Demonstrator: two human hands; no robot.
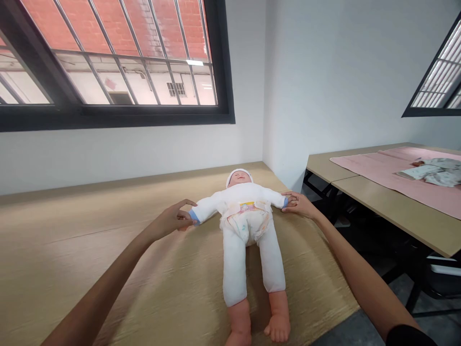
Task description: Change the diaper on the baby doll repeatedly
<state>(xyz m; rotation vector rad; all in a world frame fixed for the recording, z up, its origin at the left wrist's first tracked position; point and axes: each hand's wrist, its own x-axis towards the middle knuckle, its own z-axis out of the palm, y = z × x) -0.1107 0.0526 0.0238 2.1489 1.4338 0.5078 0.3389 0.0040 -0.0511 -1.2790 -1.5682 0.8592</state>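
Note:
A baby doll (pixel 240 194) lies on its back on the wooden table (pixel 108 269), head toward the wall and bare feet toward me. It has a white cloth body, a white cap and blue cuffs, with a diaper (pixel 248 222) around its hips. Both of its arms are stretched out sideways. My left hand (pixel 178 218) is closed on the doll's hand at the left cuff. At the other cuff, my right hand (pixel 297 204) grips the doll's other hand, its fingers curled around it.
Right of a gap stands a second table (pixel 392 206) with a pink cloth (pixel 378 173) and folded patterned fabric (pixel 437 172). A white wall (pixel 248 134) with a barred window (pixel 144 72) rises behind. The table's right edge runs close to my right forearm.

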